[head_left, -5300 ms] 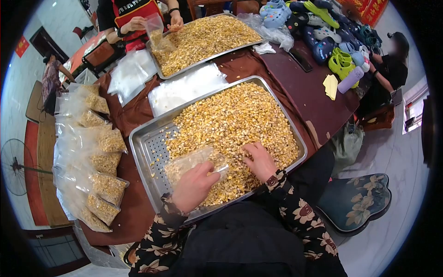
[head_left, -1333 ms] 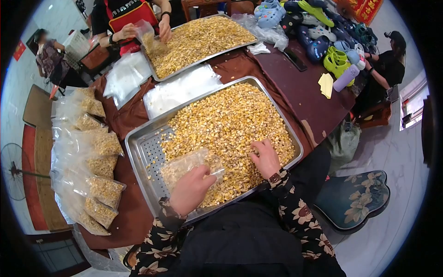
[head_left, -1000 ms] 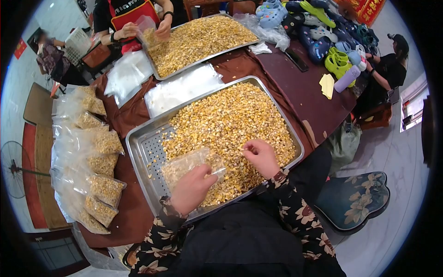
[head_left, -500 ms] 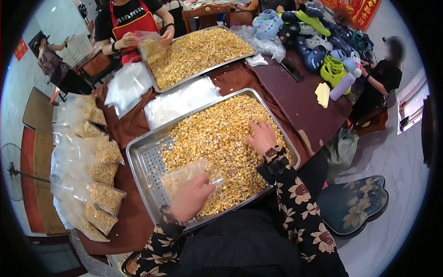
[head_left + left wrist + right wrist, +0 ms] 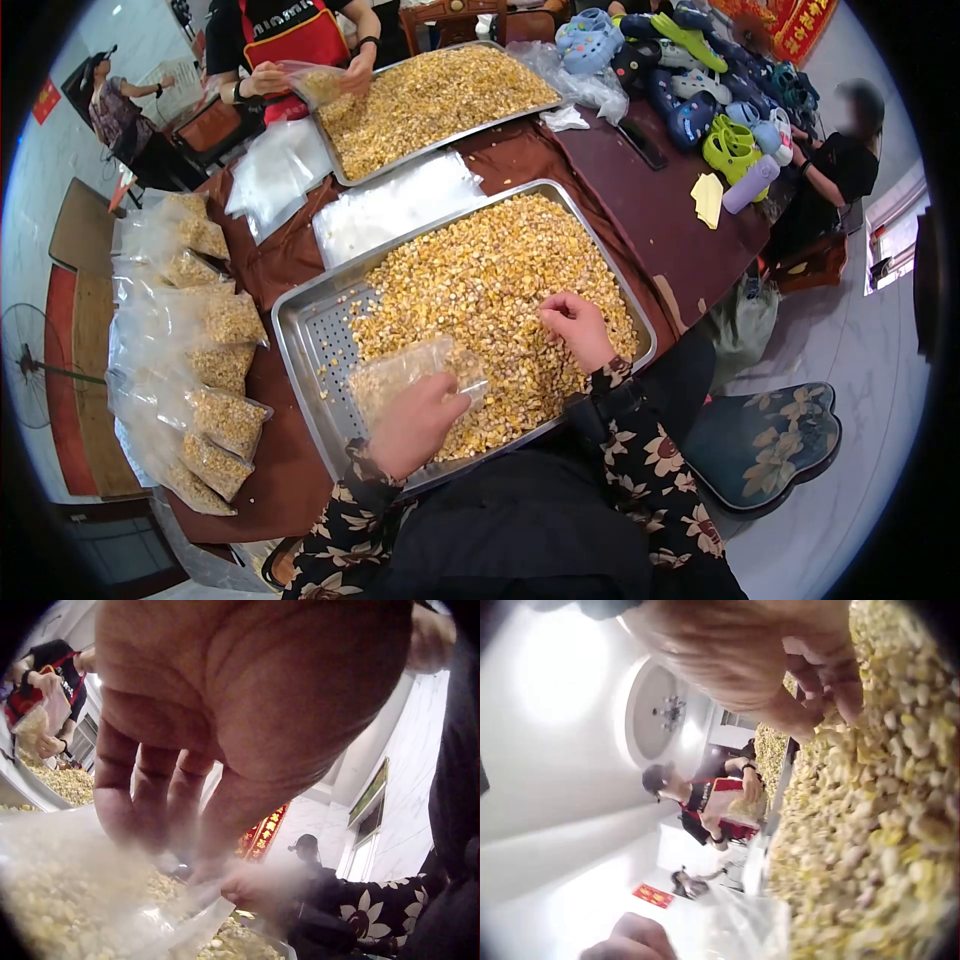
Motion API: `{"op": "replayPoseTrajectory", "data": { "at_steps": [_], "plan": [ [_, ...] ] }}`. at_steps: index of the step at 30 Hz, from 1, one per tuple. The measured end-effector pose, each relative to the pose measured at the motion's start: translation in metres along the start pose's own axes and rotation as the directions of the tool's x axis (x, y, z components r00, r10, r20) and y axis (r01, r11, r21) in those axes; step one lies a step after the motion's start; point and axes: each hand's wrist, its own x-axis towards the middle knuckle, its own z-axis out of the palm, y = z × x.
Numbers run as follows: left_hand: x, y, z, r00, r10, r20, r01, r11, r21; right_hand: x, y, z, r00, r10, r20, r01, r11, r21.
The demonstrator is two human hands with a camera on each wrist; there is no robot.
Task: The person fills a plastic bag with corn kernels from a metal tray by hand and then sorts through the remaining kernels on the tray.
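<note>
In the head view, a large metal tray (image 5: 300, 345) holds a broad heap of yellow and whitish corn kernels (image 5: 500, 250). My left hand (image 5: 417, 425) grips the edge of a clear plastic bag (image 5: 385, 378), partly filled with kernels, which lies on the tray's left part beside the heap. Seen from the left wrist, its fingers (image 5: 154, 795) and thumb come down on the bag's film. My right hand (image 5: 583, 335) is over the right side of the heap. In the right wrist view its thumb and fingertips meet around a kernel (image 5: 831, 718), close over the corn.
Several filled bags (image 5: 225, 370) line the table's left side. Beyond my tray lie flat empty bags (image 5: 400, 200) and a second corn tray (image 5: 450, 100), where another person holds a bag. Clogs (image 5: 690, 100), a phone (image 5: 642, 145) and a purple bottle (image 5: 750, 185) are at right.
My right hand has drawn back toward me from farther up the heap, and its spread fingers have come together. My left hand stays at the bag. The person opposite has tilted their bag.
</note>
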Motion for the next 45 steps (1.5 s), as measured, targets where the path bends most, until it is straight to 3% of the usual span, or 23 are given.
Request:
{"op": "replayPoseTrajectory", "data": {
  "at_steps": [3,6,8,9,10,11,16,18,19,21,25,27,31,33,36,37,38,40,42,44,45],
  "plan": [
    [-0.001,-0.001,0.001,1.0,-0.006,-0.005,0.006,1.0,0.002,-0.007,-0.006,0.003,0.998,0.064,0.012,-0.065,0.954,0.292],
    [0.0,0.001,0.0,1.0,-0.011,0.0,0.011,1.0,0.008,-0.019,-0.012,0.029,0.999,-0.048,-0.013,0.05,0.957,0.286],
    [0.001,0.002,0.0,1.0,-0.008,0.001,0.008,1.0,0.01,-0.034,-0.021,0.052,0.992,0.004,0.127,-0.027,0.984,0.177],
    [0.001,0.002,0.0,1.0,-0.009,-0.005,0.009,1.0,0.005,-0.039,-0.02,0.062,0.992,0.003,0.123,-0.025,0.984,0.178],
    [0.001,0.002,0.0,1.0,-0.011,-0.012,0.011,1.0,0.001,-0.043,-0.017,0.07,0.959,-0.208,0.191,0.217,0.976,-0.026],
    [0.001,0.002,0.0,1.0,-0.01,-0.011,0.01,1.0,0.001,-0.045,-0.016,0.073,0.873,-0.385,0.299,0.453,0.867,-0.207],
    [-0.001,0.004,-0.004,0.999,-0.033,0.013,0.032,0.999,0.017,-0.017,-0.013,0.036,0.949,-0.287,0.131,0.315,0.883,-0.349],
    [-0.001,0.003,-0.003,1.0,-0.027,0.008,0.027,0.999,0.017,-0.01,-0.005,0.015,0.881,-0.472,0.028,0.325,0.561,-0.762],
    [-0.001,0.003,-0.002,1.0,-0.023,0.005,0.023,1.0,0.019,-0.01,-0.003,0.008,0.88,-0.474,0.028,0.325,0.557,-0.764],
    [-0.001,0.002,-0.001,1.0,-0.022,0.004,0.022,1.0,0.018,-0.013,-0.003,0.001,0.936,-0.344,0.07,0.259,0.543,-0.799],
    [-0.001,0.002,-0.001,1.0,-0.024,0.008,0.024,1.0,0.016,-0.022,-0.004,0.014,0.931,-0.32,0.176,0.325,0.504,-0.8],
    [-0.002,0.002,-0.001,1.0,-0.025,0.011,0.025,1.0,0.019,-0.025,-0.002,0.023,0.95,-0.259,0.175,0.303,0.63,-0.715],
    [-0.002,0.002,-0.001,1.0,-0.023,0.011,0.023,1.0,0.021,-0.018,0.015,0.026,0.965,-0.228,0.126,0.252,0.692,-0.677],
    [-0.002,0.002,-0.001,1.0,-0.021,0.002,0.021,1.0,0.018,-0.014,0.022,0.022,0.936,-0.347,0.058,0.316,0.755,-0.574],
    [-0.003,0.0,0.001,1.0,-0.012,-0.007,0.012,1.0,0.016,-0.015,0.016,0.017,0.926,-0.378,-0.002,0.333,0.818,-0.47],
    [-0.003,0.0,0.001,1.0,-0.006,-0.008,0.007,1.0,0.02,-0.018,0.008,0.017,0.967,-0.254,-0.015,0.225,0.881,-0.417],
    [-0.002,0.0,0.0,1.0,-0.009,-0.009,0.01,1.0,0.019,-0.02,0.003,0.02,0.967,-0.253,-0.012,0.225,0.88,-0.417],
    [-0.002,0.001,-0.001,1.0,-0.01,0.01,0.01,1.0,0.023,-0.024,-0.006,0.03,0.992,-0.122,-0.041,0.113,0.977,-0.179],
    [-0.002,0.002,-0.001,1.0,-0.014,0.009,0.014,1.0,0.023,-0.034,-0.019,0.046,0.985,-0.172,-0.031,0.162,0.963,-0.214],
    [-0.001,0.002,0.0,1.0,-0.014,0.009,0.013,1.0,0.024,-0.045,-0.025,0.062,0.939,-0.299,0.169,0.331,0.918,-0.22],
    [-0.001,0.001,0.0,1.0,-0.004,-0.007,0.004,1.0,0.014,-0.047,-0.03,0.063,0.94,-0.299,0.167,0.331,0.918,-0.22]
  ]
}}
